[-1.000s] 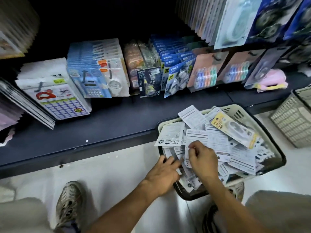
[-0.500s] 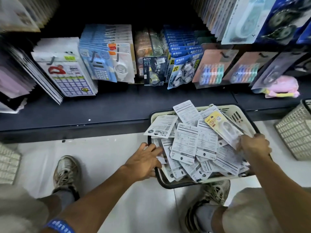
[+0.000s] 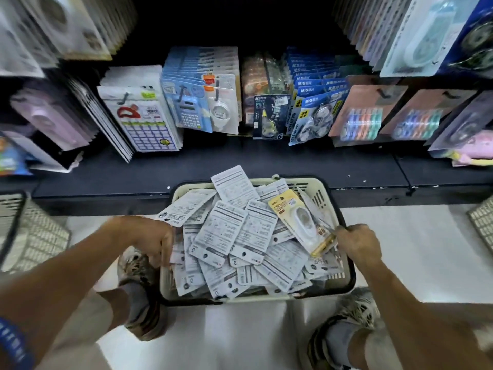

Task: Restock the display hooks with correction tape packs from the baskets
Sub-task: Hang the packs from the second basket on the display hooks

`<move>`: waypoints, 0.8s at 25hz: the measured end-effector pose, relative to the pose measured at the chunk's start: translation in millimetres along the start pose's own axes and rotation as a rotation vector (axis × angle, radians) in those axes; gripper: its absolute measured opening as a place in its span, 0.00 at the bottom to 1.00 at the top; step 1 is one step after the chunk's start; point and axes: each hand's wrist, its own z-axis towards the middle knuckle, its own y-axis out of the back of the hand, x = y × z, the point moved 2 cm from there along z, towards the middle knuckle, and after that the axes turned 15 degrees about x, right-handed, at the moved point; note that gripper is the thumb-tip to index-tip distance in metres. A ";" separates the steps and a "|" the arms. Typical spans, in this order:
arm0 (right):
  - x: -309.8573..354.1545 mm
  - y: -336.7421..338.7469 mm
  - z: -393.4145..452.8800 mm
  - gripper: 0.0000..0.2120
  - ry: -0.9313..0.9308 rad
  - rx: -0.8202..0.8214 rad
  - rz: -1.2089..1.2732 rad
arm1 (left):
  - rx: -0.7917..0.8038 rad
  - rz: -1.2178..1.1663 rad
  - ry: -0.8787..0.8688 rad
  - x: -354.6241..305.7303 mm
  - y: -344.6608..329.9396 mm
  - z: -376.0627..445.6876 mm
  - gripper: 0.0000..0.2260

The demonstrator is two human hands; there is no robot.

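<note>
slotted plastic basket (image 3: 317, 288); matt card packs (image 3: 224, 231); one glossy blister pack (image 3: 301, 222).

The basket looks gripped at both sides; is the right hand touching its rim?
Touching. The head view shows the right hand curled over the basket rim's right edge.

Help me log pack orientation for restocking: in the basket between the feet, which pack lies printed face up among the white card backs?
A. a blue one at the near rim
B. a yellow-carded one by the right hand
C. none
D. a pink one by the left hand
B: the yellow-carded pack shows its white dispenser face up, by the right hand, in the basket.
</note>
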 end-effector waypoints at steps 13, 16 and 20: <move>196.4 -118.3 -61.9 0.17 0.827 0.039 -0.546 | -0.472 -0.118 0.036 16.1 34.6 -16.2 0.12; 219.4 -145.5 -63.4 0.23 1.098 0.361 -0.863 | -0.613 0.001 0.100 20.1 35.7 -8.5 0.03; 211.3 -172.8 -63.0 0.42 1.051 0.635 -1.363 | -0.555 0.187 0.129 29.5 17.6 -17.4 0.15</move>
